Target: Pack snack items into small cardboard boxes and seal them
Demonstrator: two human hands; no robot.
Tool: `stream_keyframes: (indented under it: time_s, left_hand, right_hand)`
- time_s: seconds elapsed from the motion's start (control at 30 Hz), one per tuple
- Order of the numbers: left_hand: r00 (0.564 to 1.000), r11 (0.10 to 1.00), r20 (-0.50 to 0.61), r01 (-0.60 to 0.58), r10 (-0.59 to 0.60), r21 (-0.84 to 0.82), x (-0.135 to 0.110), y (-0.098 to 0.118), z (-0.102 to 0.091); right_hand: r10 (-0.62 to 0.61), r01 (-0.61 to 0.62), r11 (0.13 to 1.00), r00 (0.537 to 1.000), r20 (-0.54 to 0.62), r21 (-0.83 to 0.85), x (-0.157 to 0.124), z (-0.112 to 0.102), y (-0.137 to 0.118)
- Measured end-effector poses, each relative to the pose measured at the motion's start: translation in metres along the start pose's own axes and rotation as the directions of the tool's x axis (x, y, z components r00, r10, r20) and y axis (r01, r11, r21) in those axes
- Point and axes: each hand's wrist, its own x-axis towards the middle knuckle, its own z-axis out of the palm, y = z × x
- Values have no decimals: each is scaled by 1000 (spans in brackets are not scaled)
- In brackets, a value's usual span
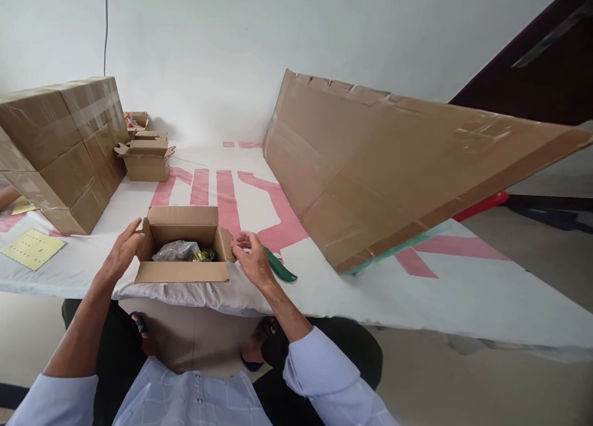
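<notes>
In front of me, near the table's edge, stands a small cardboard box (181, 273) with its flaps folded outward. Inside it lie a clear plastic bag (176, 252) with greyish contents and a yellow-green packet (205, 255). My left hand (123, 250) is at the box's left side, fingers stretched out and apart. At the right side, my right hand (251, 254) rests its curled fingers against the right flap (225, 243). Just beyond that hand lies a green curved object (281, 268), partly hidden by it.
Taped cardboard boxes (69, 148) are stacked at the left. Small open boxes (146, 160) stand behind them. A large cardboard sheet (393, 173) leans across the right side. A yellow sheet (33, 249) lies at the left on the white-and-red table cover (463, 296). Part of another person's arm (7, 196) shows at the far left.
</notes>
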Motion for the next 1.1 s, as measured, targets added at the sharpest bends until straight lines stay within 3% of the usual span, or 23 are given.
stream_keyframes:
  time_s: [0.07,0.13,0.17,0.23,0.3,0.4,0.5,0.67,0.77,0.9,1.1]
  left_hand:
    - [990,970,-49,121,-134,-209,0,-12,-6]
    - [974,922,-27,206,-227,-327,-1,-24,-7]
    - [972,916,-11,218,-236,-335,-2,-29,-5]
    - [985,955,-6,168,-175,-245,-4,-39,1]
    - [999,998,-39,24,-26,-55,-4,-46,5]
    - [977,956,-17,-204,212,210,-3,-51,5]
    - [949,888,75,-313,306,336,-4,-47,-2]
    - [905,818,149,-425,399,388,-12,-26,-2]
    - [916,827,248,-394,317,400,-18,-15,6]
    - [933,824,290,-329,211,461,-24,-4,12]
    - [929,807,328,-324,172,494,-23,5,9]
  right_hand:
    - [-262,255,920,965,17,-298,4,-5,-17]
    - [-428,466,736,882,196,-490,9,-8,-42]
    - [-448,551,647,834,321,-527,11,-8,-56]
    - [-360,658,534,745,562,-531,15,-3,-83]
    - [-171,684,489,684,709,-542,18,6,-106]
    - [42,672,462,635,771,-579,25,22,-127]
    - [90,683,473,592,801,-557,34,33,-133]
    - [55,668,536,582,811,-516,40,40,-125]
    - [-6,624,609,621,784,-490,38,41,-117]
    - [-100,548,718,691,716,-429,38,43,-110]
    - [-137,442,845,723,677,-301,50,44,-114]
